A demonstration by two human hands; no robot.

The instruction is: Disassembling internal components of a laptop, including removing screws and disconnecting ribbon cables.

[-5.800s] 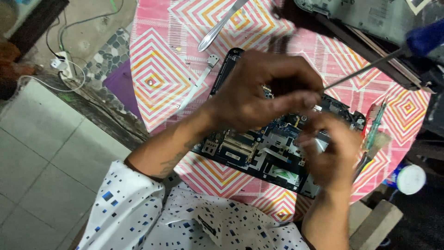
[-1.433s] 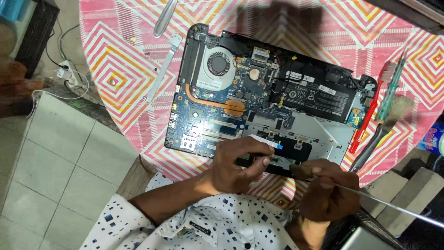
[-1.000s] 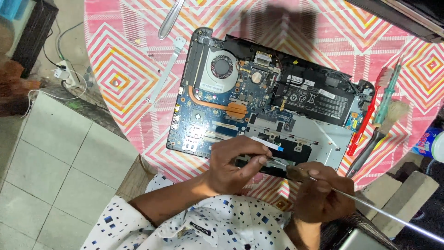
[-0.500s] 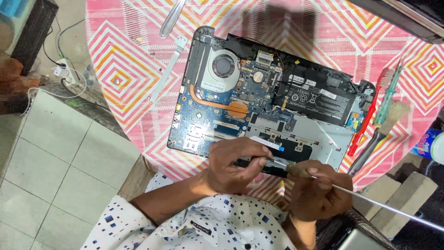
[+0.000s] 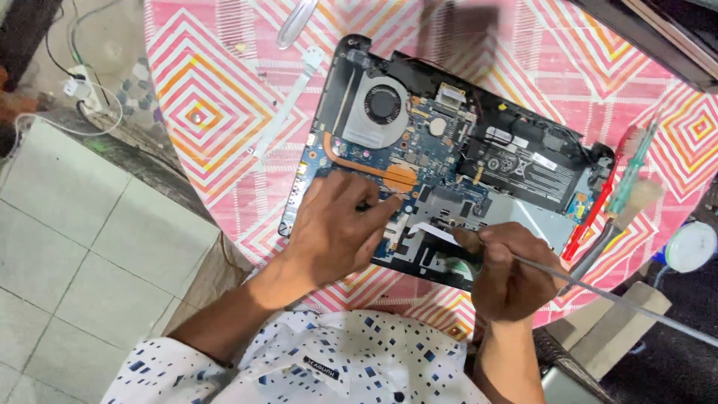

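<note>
An opened laptop base lies on a pink patterned tablecloth, with its fan, copper heat pipe and black battery exposed. My left hand rests on the blue board below the heat pipe, fingers stretched to the right, with nothing visibly held. My right hand is at the laptop's near edge, closed around a long thin metal screwdriver shaft that runs off to the lower right. The shaft's tip sits by the board near a white strip.
Red and green screwdrivers and a brush lie to the right of the laptop. A white flat strip and a metal tool lie at its left. A white round cap sits at the right. A power strip lies on the tiled floor.
My left hand has moved from the laptop's near edge up and left onto the middle of the board. My right hand keeps the screwdriver shaft in about the same place.
</note>
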